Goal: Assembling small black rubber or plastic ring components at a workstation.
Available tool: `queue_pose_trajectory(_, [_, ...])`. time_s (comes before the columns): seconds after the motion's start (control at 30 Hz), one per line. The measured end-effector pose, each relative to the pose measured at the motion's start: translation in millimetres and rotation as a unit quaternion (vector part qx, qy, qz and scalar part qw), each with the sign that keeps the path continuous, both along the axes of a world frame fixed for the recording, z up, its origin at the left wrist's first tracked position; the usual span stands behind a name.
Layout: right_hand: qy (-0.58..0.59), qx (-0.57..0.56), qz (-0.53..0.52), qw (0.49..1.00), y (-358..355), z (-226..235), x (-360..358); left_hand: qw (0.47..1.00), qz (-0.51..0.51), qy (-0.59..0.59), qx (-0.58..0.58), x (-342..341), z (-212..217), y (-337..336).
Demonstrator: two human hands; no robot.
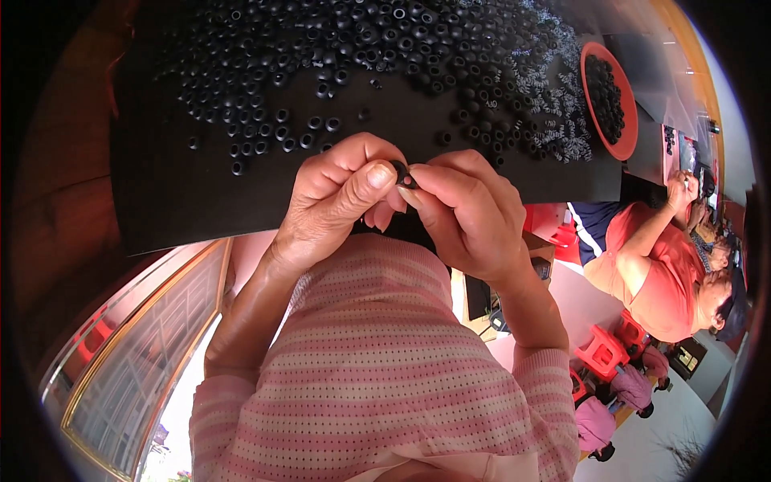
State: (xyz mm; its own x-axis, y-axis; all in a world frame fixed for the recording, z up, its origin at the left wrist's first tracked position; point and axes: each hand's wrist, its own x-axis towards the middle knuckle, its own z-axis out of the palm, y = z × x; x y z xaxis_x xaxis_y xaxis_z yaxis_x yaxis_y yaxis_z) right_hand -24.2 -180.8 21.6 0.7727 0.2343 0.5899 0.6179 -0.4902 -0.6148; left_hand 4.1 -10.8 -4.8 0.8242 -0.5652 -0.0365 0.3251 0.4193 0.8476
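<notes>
My left hand (329, 197) and my right hand (475, 210) meet over the near edge of the black table (185, 197). Between their fingertips is a small black plastic cord lock (399, 169), with a hole showing in it. The left thumb and fingers pinch one side, while the right thumb and forefinger grip the other. Fingers partly cover the piece, so its full shape is hidden. Just beyond my hands lie many loose black barrel-shaped pieces (353, 40) with round openings. Small metal springs (554, 88) lie among them on the right.
An orange-red basin (630, 138) filled with black pieces stands at the table's right end. Past it, another person in an orange-red top (662, 273) sits with hands raised. Red stools (602, 351) and more people are lower right. A framed glass panel (144, 353) stands at left.
</notes>
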Motion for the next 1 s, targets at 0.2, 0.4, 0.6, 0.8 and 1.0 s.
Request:
queue_pose_trajectory(0.2, [-0.04, -0.011, -0.014, 0.999, 5.3, -3.3, -3.2, 1.0, 0.009, 0.003, 0.017, -1.9, 4.4, -0.8])
queue_pose_trajectory(0.4, [-0.051, -0.044, -0.017, 0.998, 0.3, -5.1, -2.7, 1.0, 0.014, 0.01, 0.024, -1.6, 3.7, -1.6])
queue_pose_trajectory(0.6, [-0.062, -0.076, 0.012, 0.995, -9.7, -0.4, -0.6, 0.998, 0.011, -0.024, 0.05, -3.2, 4.3, -2.2])
queue_pose_trajectory(0.8, [-0.115, -0.11, 0.0, 0.987, -6.2, -1.6, 0.6, 0.998, 0.005, -0.024, 0.063, -2.8, 4.2, -0.5])
queue_pose_trajectory(1.0, [-0.077, -0.095, 0.018, 0.992, -12.5, 1.5, 0.4, 0.996, 0.004, -0.028, 0.079, -2.6, 4.6, -2.8])
